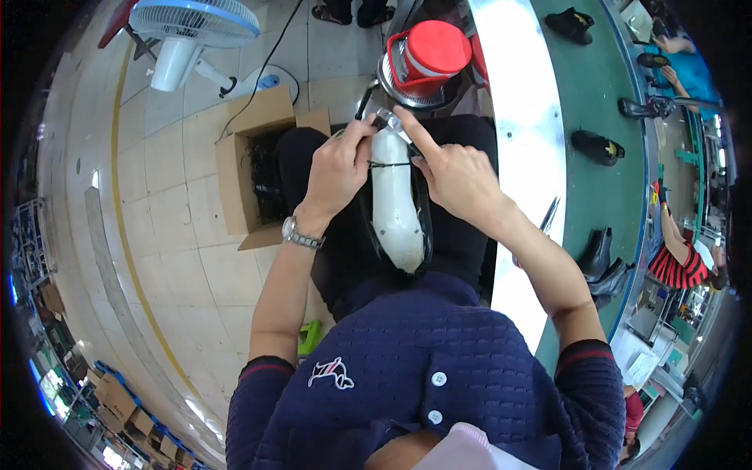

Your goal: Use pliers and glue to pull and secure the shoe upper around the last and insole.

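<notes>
While you sit with the white shoe last (395, 207) lying in your lap, its long axis runs straight away from your body, toe end near your chest and the top end out by your hands. Your left hand (338, 168) is closed on the upper left side of the last, fingers curled round its top end, and your right hand (454, 176) rests against its upper right side with the index finger stretched out to the small metal fitting (385, 119) at the top; I cannot tell whether the other right fingers actually grip. Both hands are equally near, meeting at that far end. A thin dark band (389, 164) crosses the last just below your hands, and a dark shoe upper (425, 211) seems to wrap its right edge. Just beyond the last stands a metal can with a red lid (427, 59). Left of the last sits an open cardboard box (254, 168) on the tiled floor, with a white fan (188, 35) farther out. Right of the last runs the green conveyor (595, 102) carrying black shoes (597, 146), well apart from your hands. Nothing stands between your hands and the last.
</notes>
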